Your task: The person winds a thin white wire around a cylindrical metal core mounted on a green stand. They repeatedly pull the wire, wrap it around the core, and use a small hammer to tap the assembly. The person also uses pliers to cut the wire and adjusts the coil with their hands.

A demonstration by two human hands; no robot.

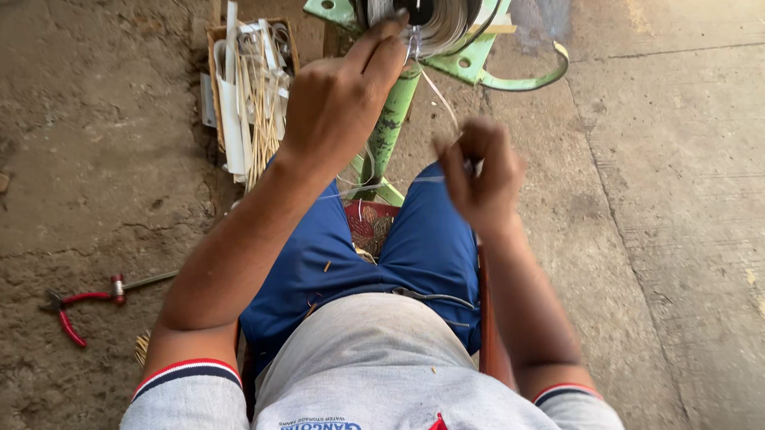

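head view: left hand (335, 114) fingers touch the spool (430, 15); its strand (440, 96) slants down to the pinching right hand (482, 172).

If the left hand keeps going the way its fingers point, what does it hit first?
Likely the silvery coil on the green stand: the left hand has its fingertips at the coil's edge already, though depth is unclear.

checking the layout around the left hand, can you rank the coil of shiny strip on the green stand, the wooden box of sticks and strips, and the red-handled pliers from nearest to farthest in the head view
From the left hand:
1. Coil of shiny metal strip on the green stand, at the fingertips, up and to the right.
2. Wooden box of sticks and white strips, just left of the hand.
3. Red-handled pliers, on the ground far lower left.
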